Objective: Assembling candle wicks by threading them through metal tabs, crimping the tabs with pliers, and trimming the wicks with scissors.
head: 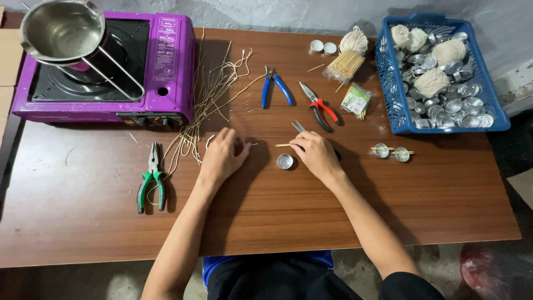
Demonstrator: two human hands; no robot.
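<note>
Several details are hidden or hard to make out: the fingertips of the left hand point(222, 154) are curled down onto the table, so what is pinched under them cannot be told, although a pale thin string end point(210, 140) is seen curving out just beside the knuckles. The right hand point(315, 154) is also half closed, palm down, and a thin wooden stick point(283, 145) is held at its fingertips; only the left part of the stick is visible, the rest is covered by the hand. The stick lies flat, with its long axis running left to right, and its free end points toward the left hand. A small round empty metal cup point(285, 161) stands on the table between the two hands, just below the stick. The surface is a brown wood-grain table point(83, 233) set against a rough grey wall, and bare concrete floor is seen under its near edge. A purple portable gas stove point(166, 66) with a steel pouring pot point(58, 30) is placed at the far left, and the pot is cut off by the upper edge. A loose bundle of pale wick strings point(214, 91) is spread beside the stove. Green-handled pliers point(151, 180), blue-handled cutters point(275, 86) and red-handled pliers point(320, 106) lie on the table. A blue plastic basket point(388, 100) filled with metal cups and string balls stands at the far right.
</note>
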